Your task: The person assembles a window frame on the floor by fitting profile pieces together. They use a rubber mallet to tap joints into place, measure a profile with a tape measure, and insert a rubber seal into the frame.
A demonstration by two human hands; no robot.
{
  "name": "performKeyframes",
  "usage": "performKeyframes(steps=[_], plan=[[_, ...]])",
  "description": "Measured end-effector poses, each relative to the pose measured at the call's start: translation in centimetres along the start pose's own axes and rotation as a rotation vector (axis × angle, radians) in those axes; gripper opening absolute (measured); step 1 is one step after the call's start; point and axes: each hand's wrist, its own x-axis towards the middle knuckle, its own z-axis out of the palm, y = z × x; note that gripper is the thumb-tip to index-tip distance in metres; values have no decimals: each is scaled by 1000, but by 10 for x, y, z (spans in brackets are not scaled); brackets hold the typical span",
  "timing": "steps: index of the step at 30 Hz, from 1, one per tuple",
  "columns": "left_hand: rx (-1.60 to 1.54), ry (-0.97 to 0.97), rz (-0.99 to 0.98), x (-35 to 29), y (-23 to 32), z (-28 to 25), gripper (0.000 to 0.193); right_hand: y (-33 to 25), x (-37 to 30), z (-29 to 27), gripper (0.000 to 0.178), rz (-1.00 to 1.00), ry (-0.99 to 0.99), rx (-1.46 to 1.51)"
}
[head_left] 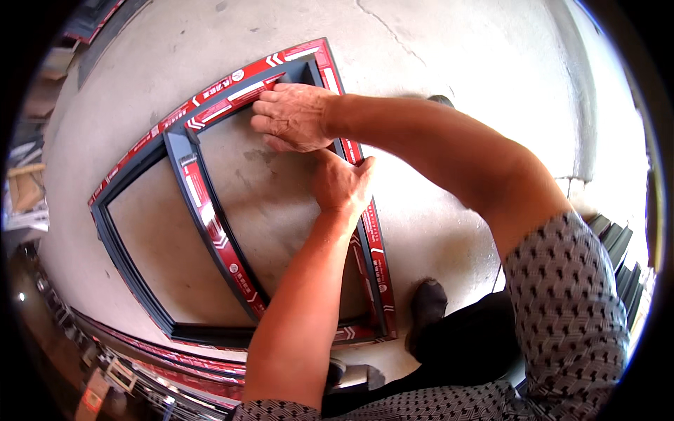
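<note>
A dark grey window frame [210, 221] with red protective film on its faces is in front of me, with a bar dividing it into two openings. A smaller inner sash [232, 100], also red-filmed, sits within the opening nearest my hands. My left hand [342, 182] grips the frame's right side rail, thumb over it and fingers hidden on the inner side. Just above it, my right hand [295, 117] is bent over the upper right corner of the sash. Its fingers are curled, and whatever lies under them is hidden.
Grey concrete floor [456, 56] with a crack surrounds the frame. My dark shoe [428, 302] is right of the frame's lower corner. More red-filmed profiles [175, 372] lie at the lower left. Dark ribbed pieces [614, 245] stand at the right edge.
</note>
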Motion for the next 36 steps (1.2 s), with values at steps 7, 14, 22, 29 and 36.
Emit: performKeyframes(steps=[7, 14, 22, 29, 36], plan=[[-52, 152, 88, 0, -4, 4, 91, -12, 27, -12, 30, -166, 307, -27], [-35, 81, 90, 0, -9, 9, 86, 15, -4, 11, 26, -81, 318, 30], [-90, 60, 46, 0, -2, 2, 91, 9, 3, 0, 29, -97, 234, 19], [-42, 82, 49, 3, -11, 9, 82, -9, 36, -27, 27, -219, 635, 153], [-40, 34, 41, 5, -9, 6, 95, 10, 9, -1, 31, -31, 102, -36]])
